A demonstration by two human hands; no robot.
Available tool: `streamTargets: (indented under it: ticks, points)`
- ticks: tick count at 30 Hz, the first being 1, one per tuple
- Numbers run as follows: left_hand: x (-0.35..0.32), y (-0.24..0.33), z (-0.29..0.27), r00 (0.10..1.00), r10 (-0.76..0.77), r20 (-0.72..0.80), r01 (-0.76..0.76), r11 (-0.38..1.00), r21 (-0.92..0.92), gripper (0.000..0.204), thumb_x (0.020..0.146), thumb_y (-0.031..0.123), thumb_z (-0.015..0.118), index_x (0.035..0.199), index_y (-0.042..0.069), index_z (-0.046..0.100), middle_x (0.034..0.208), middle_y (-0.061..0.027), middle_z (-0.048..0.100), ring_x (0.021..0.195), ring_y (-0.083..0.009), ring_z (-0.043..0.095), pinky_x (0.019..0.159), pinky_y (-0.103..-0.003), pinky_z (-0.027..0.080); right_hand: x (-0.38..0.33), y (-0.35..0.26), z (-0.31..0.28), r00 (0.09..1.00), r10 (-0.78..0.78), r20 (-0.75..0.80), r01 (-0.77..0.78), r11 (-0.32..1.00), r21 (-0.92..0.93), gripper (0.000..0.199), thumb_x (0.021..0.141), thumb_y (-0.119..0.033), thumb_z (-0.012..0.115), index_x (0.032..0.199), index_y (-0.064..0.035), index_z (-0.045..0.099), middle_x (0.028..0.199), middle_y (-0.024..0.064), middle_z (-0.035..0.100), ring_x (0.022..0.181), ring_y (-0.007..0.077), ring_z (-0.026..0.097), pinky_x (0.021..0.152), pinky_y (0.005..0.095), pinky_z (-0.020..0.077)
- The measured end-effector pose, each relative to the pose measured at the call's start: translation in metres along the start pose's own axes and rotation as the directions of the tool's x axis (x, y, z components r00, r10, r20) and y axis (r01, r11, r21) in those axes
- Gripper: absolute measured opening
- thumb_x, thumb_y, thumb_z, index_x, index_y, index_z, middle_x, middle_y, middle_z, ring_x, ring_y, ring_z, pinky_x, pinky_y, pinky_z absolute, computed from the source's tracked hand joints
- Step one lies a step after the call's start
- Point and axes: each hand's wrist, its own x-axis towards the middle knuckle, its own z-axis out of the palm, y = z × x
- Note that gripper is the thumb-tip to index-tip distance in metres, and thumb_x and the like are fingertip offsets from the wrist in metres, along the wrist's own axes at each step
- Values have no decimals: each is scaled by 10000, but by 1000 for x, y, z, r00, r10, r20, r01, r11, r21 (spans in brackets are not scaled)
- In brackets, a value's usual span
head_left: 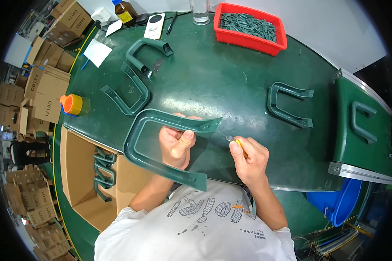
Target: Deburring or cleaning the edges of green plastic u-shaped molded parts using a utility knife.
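Note:
My left hand (176, 145) is closed around the upper arm of a green U-shaped plastic handle (183, 176), its thumb lying on the channelled inner side. The handle is held above the table's near edge, both ends pointing right. In my right hand (252, 160) is a small knife (229, 138) with a yellow grip, pinched between thumb and fingers. Its thin blade points up and left, close to the end of the handle's upper arm; whether it touches is too fine to tell. Most of the knife's grip is hidden by my fingers.
More green handles lie on the table (231, 95): two at left, one handle (292, 121) at right. A red bin (248, 42) of small green pieces stands at the back. A cardboard box (80, 178) with handles is at lower left, a conveyor (379, 135) at right, a blue tub (348, 202) below.

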Motion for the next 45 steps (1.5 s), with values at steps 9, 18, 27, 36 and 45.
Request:
streamTargets:
  ticks: [9,18,27,36,45]
  points:
    - [-1,1,3,1000,-9,1,9,1000,24,382,771,144,747,1042,60,492,942,-130,624,576,-57,441,468,-178,299,0,3,-2,1000,-10,18,10,1000,6,212,859,-205,647,780,-9,638,527,63,467,461,196,463,450,318,364]
    - [-4,3,6,1000,12,-13,-12,1000,3,321,768,154,757,925,44,499,932,-162,646,548,-32,407,448,-181,278,0,6,-1,996,-92,-16,91,993,-81,184,834,-181,668,772,-12,630,541,64,488,461,208,479,441,322,375]
    - [-9,1,1,1000,-28,4,28,999,26,426,739,192,783,1022,48,498,866,-135,617,555,-64,433,461,-184,308,0,14,3,985,-140,-105,120,976,-181,158,805,-154,696,804,-9,633,554,56,489,452,206,469,429,317,370]
    - [-18,-3,5,981,55,185,-54,998,-13,332,796,148,725,984,22,481,910,-188,635,609,-71,485,505,-190,369,12,46,0,955,291,-63,-294,955,-43,286,881,-247,628,745,3,593,555,78,508,457,186,452,462,317,362]
    - [-11,-8,1,959,133,252,-174,973,150,306,838,82,669,1061,7,473,1035,-175,615,961,-221,594,827,-334,479,4,1,-11,832,423,359,-552,568,610,215,869,-209,668,864,6,665,638,0,582,564,48,515,501,200,403]
